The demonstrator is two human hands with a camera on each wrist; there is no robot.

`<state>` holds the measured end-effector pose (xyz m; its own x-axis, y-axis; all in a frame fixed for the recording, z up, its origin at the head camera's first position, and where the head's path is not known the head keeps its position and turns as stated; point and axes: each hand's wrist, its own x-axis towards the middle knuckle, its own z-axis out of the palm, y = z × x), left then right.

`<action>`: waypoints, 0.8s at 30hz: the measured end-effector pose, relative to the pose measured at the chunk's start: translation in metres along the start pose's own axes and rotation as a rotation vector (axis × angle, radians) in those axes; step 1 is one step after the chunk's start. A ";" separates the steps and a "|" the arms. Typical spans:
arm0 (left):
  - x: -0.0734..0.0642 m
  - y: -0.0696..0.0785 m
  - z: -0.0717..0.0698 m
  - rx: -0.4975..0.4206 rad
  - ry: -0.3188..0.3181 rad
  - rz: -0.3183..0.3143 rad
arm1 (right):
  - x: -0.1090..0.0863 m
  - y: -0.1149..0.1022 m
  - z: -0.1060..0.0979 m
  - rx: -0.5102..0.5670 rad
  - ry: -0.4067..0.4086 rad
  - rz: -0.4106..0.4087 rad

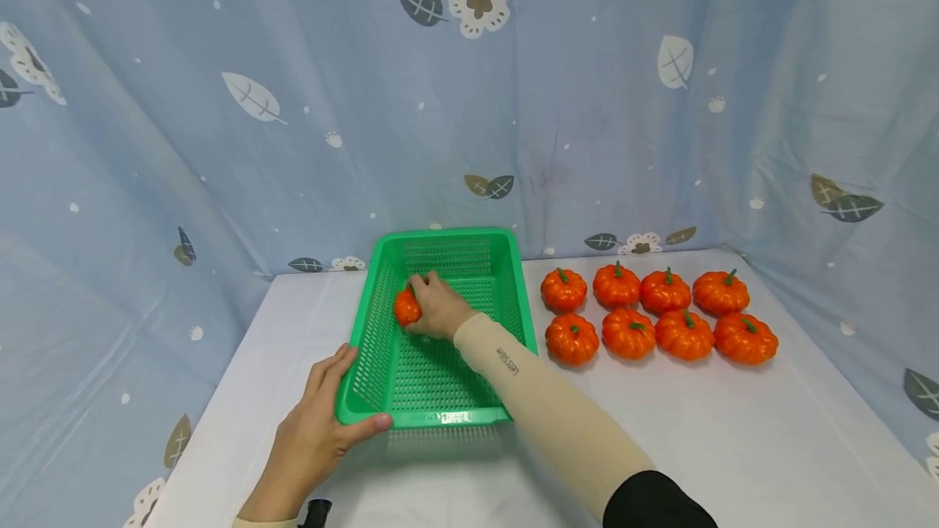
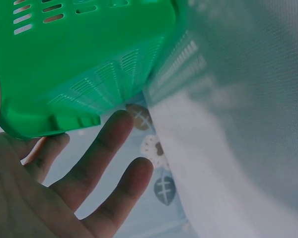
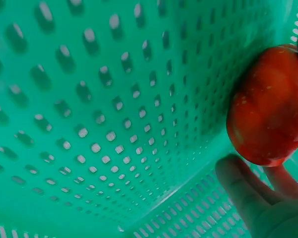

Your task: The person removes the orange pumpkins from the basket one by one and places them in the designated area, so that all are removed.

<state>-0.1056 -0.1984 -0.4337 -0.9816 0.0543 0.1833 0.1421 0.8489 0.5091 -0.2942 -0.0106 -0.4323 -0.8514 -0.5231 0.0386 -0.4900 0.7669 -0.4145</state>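
Observation:
A green perforated plastic basket (image 1: 522, 300) stands on the white tabletop. Inside it, near its left wall, my right hand (image 1: 440, 310) holds a small orange pumpkin (image 1: 407, 308) with a green stem. Thumb and fingers lie around that pumpkin (image 3: 270, 106) in the right wrist view, close to the green mesh. My left hand (image 1: 311, 430) touches the basket's near left corner, thumb along the front rim and fingers by the left side. Its fingers (image 2: 102, 153) are spread and fairly straight in the left wrist view, some clear of the basket wall.
Right of the basket, several similar orange pumpkins stand in two rows, including a near-row one (image 1: 572, 340) and a far-row one (image 1: 721, 292). A blue curtain (image 1: 352, 104) printed with leaves and flowers hangs behind and beside the white tabletop (image 1: 704, 438).

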 end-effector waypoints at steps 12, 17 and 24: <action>0.000 -0.001 -0.001 -0.003 -0.002 0.006 | -0.024 -0.008 -0.019 0.070 -0.006 -0.026; -0.001 -0.001 -0.001 -0.001 -0.010 -0.005 | -0.039 -0.014 -0.034 0.132 0.023 -0.039; 0.000 0.002 -0.002 -0.010 -0.029 -0.026 | -0.056 -0.022 -0.048 0.128 0.074 -0.091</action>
<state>-0.1053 -0.1982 -0.4307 -0.9882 0.0471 0.1456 0.1171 0.8451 0.5216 -0.2447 0.0196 -0.3819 -0.8185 -0.5557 0.1460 -0.5416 0.6615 -0.5187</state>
